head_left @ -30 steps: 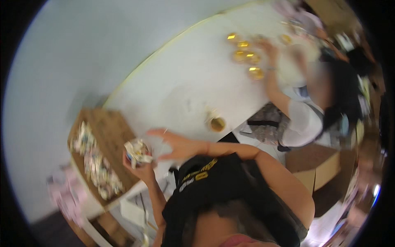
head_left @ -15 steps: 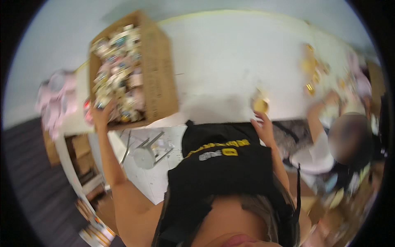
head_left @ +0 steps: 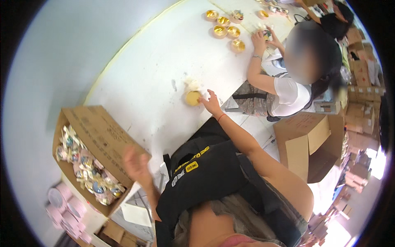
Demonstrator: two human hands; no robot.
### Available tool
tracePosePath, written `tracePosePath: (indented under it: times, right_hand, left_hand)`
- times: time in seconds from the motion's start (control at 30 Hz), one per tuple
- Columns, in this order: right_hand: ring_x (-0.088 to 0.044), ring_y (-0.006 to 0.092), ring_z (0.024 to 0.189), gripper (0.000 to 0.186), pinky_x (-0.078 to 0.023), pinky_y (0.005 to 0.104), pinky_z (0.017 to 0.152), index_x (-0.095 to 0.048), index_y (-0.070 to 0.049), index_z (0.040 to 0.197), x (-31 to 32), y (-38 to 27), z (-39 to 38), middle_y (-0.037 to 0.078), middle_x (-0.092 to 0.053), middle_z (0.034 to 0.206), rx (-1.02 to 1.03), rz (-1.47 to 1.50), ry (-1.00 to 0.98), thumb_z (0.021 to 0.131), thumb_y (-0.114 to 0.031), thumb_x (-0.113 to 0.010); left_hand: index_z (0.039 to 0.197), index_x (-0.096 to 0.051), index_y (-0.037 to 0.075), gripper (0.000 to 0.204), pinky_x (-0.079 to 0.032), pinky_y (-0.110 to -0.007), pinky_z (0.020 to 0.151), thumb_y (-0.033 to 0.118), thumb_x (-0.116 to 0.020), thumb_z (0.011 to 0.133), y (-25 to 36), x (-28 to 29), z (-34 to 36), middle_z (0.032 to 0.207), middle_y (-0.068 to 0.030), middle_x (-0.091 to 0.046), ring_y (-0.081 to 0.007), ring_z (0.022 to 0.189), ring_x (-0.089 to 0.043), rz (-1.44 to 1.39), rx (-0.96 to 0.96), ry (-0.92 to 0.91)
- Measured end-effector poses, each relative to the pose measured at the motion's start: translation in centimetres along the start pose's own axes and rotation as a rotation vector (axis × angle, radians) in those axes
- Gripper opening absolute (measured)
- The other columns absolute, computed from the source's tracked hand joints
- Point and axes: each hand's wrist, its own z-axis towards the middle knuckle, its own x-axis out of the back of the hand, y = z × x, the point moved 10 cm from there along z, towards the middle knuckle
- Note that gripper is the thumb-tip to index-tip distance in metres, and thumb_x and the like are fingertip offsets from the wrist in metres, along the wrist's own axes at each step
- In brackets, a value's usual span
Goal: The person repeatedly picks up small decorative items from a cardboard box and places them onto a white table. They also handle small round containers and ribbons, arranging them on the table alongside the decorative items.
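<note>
On the white table sits a small round box (head_left: 192, 98), yellow on its upper face, with a pale bow-like piece (head_left: 191, 84) at its far side. My right hand (head_left: 212, 105) reaches over from the right, fingers spread, a fingertip at the edge of this box. Motion smears my left hand (head_left: 139, 165), raised beside the near end of a large cardboard box (head_left: 107, 131); nothing shows in it, but its fingers are unclear. Packed inside the carton are many small pale pieces with bows and shiny coloured balls (head_left: 92, 168).
Several gold-lined round boxes (head_left: 220, 31) stand farther along the table, near a co-worker (head_left: 294, 88) whose hands hold a small piece. Pink round tubs (head_left: 66, 201) are stacked left of the carton. An open cardboard box (head_left: 308, 146) stands on the floor at right.
My view has swung to the right. My left hand has come out of the carton's contents to beside its wall. My right hand remains at the round box.
</note>
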Motion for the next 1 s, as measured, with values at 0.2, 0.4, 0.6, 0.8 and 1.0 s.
tracePosePath:
  times: [0.2, 0.4, 0.6, 0.8, 1.0]
  right_hand:
    - [-0.062, 0.0257, 0.104, 0.060, -0.053, 0.0369, 0.084, -0.056, -0.001, 0.127, 10.3, -1.1, 7.7, 0.020, -0.058, 0.127, -0.054, 0.267, 0.067, 0.086, -0.041, -0.072]
    - [-0.060, 0.0147, 0.087, 0.043, -0.051, 0.0293, 0.069, -0.060, -0.001, 0.119, 22.1, -2.9, 17.5, 0.007, -0.063, 0.108, -0.049, 0.512, 0.231, 0.090, -0.032, -0.069]
    - [-0.058, 0.0106, 0.084, 0.036, -0.049, 0.0274, 0.073, -0.062, -0.001, 0.115, 19.1, -7.9, 19.4, 0.004, -0.064, 0.096, 0.058, 0.559, 0.007, 0.092, -0.028, -0.068]
    - [-0.063, 0.0137, 0.091, 0.034, -0.053, 0.0294, 0.075, -0.065, -0.003, 0.113, 6.0, -3.5, 10.8, 0.007, -0.067, 0.102, -0.025, 0.264, -0.421, 0.090, -0.027, -0.069]
    - [-0.064, 0.0161, 0.077, 0.060, -0.055, 0.0295, 0.065, -0.048, -0.006, 0.134, -3.9, 0.9, 1.1, 0.011, -0.063, 0.110, -0.095, -0.020, -0.603, 0.086, -0.030, -0.073]
  left_hand:
    - [0.126, -0.056, -0.001, 0.038, -0.048, -0.033, 0.093, 0.009, -0.067, 0.091, -3.0, -17.7, -4.9, 0.126, -0.0128, -0.061, -0.0212, 0.113, -0.060, -0.181, 0.413, -0.657]
    - [0.130, -0.053, 0.000, 0.050, -0.047, -0.038, 0.097, 0.010, -0.073, 0.085, -2.0, -25.6, -1.9, 0.119, -0.0149, -0.063, -0.0248, 0.110, -0.061, 0.071, 0.197, -0.813]
    - [0.141, -0.036, 0.002, 0.071, -0.046, -0.043, 0.100, 0.005, -0.072, 0.079, -18.5, -29.3, 3.4, 0.135, -0.0194, -0.050, -0.0317, 0.119, -0.054, 0.017, 0.505, -0.424]
    - [0.125, -0.056, 0.003, 0.057, -0.048, -0.040, 0.094, 0.024, -0.077, 0.077, -17.0, -31.7, 6.7, 0.126, -0.0169, -0.059, -0.0315, 0.116, -0.058, 0.380, 0.186, -0.444]
    - [0.090, -0.071, 0.000, 0.036, -0.052, -0.030, 0.071, 0.032, -0.080, 0.077, -21.2, -37.8, 6.6, 0.086, -0.0095, -0.071, -0.0188, 0.076, -0.067, 0.325, 0.532, -0.577]
